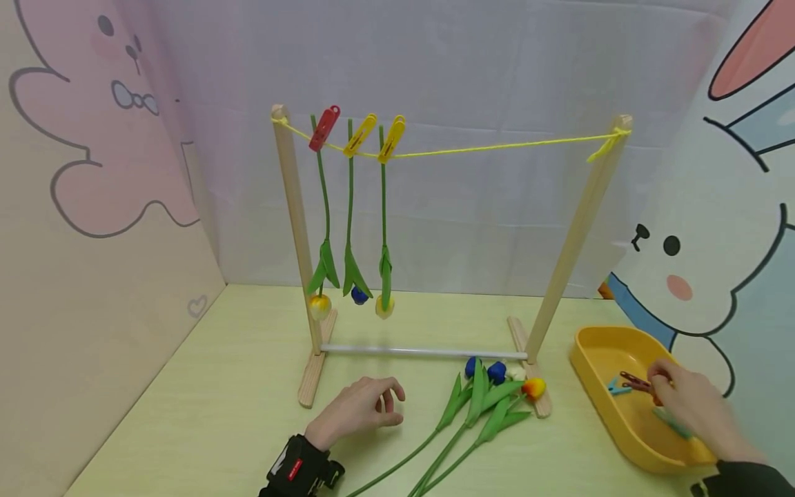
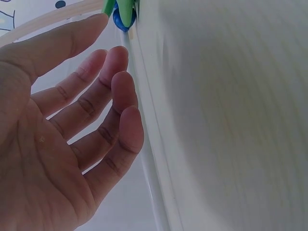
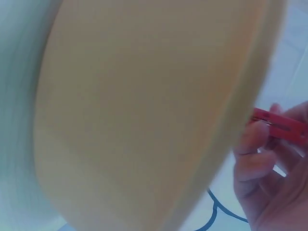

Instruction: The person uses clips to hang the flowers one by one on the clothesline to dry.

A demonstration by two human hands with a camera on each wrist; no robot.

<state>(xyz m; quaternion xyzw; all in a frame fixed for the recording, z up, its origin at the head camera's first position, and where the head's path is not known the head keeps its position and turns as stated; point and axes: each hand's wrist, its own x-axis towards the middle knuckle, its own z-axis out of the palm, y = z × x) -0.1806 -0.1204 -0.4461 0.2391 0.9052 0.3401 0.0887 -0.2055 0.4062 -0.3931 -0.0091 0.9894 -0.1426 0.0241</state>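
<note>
My right hand point(image 1: 695, 407) is over the yellow basin point(image 1: 605, 335) and pinches a red clothespin point(image 3: 284, 127) between thumb and fingers. Inside the basin lie a light blue clothespin point(image 1: 617, 388) and a pale green one point(image 1: 673, 421), partly hidden by the hand. My left hand point(image 1: 357, 411) hovers over the table, fingers loosely bent and holding nothing. Beside it lie several artificial tulips point(image 1: 478, 400) with blue, white and orange-yellow heads. On the yellow string point(image 1: 484, 148), a red clothespin point(image 1: 324, 128) and two yellow clothespins point(image 1: 392, 139) hold three tulips point(image 1: 384, 221) head down.
Two wooden posts point(image 1: 574, 241) on flat feet carry the string, joined low down by a white rod point(image 1: 422, 352). One foot lies under the tulip heads. Printed panels stand left and right, and a white cloth point(image 1: 435, 76) hangs behind.
</note>
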